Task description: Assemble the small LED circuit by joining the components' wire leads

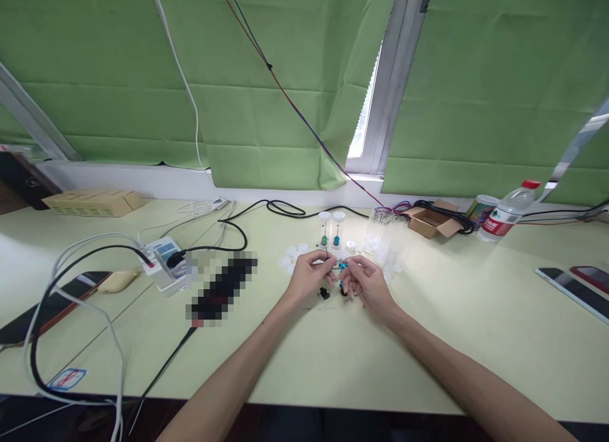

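Both hands meet over the middle of the table. My left hand [310,276] is closed in a pinch, with a thin dark rod-like piece [327,252] at its fingertips. Opposite it, my right hand [368,282] pinches a small blue piece [342,266]; the fingers partly cover it, so its kind is unclear. Just below the fingers lie a small black part [324,293] and a thin metal rod [318,309]. Behind the hands stand two clear tubes with white caps, one holding a green piece [324,240], the other a blue piece [337,240].
White round caps [290,257] lie left of the tubes, and clear plastic containers [390,248] cluster to the right. Farther out are an open cardboard box [432,221], a water bottle [507,214], a power strip [164,264] with cables, and phones [575,293].
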The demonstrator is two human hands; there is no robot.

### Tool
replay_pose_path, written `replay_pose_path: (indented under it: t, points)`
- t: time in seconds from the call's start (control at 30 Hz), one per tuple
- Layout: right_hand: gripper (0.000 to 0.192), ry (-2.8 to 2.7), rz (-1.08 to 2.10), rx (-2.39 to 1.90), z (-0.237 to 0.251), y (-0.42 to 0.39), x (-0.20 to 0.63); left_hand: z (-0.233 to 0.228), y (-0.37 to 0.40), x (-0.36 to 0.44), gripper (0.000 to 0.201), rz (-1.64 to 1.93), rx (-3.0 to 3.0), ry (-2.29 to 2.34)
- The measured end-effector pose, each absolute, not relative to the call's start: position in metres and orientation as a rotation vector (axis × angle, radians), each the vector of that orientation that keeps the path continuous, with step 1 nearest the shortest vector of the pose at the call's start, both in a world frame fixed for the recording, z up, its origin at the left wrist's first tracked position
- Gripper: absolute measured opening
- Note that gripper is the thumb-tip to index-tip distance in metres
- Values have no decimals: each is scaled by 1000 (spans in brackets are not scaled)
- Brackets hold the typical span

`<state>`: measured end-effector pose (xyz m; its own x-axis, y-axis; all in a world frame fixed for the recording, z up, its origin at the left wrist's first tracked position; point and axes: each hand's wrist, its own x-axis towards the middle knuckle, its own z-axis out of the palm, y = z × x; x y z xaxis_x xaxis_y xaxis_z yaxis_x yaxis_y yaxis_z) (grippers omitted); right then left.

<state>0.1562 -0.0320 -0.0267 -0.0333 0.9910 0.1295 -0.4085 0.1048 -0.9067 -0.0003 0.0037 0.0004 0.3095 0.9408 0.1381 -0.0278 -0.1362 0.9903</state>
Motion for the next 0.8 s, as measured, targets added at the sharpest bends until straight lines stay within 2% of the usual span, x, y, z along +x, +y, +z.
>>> replay_pose_path:
  t: [0.27, 0.8]
  points:
    - [40, -989, 1409, -713, -23, -34, 158, 2, 3, -1, 37, 1105, 1317, 871]
    - [34, -1029, 1389, -712, -25, -33, 159, 1, 3, -1, 36, 1089, 1321, 863]
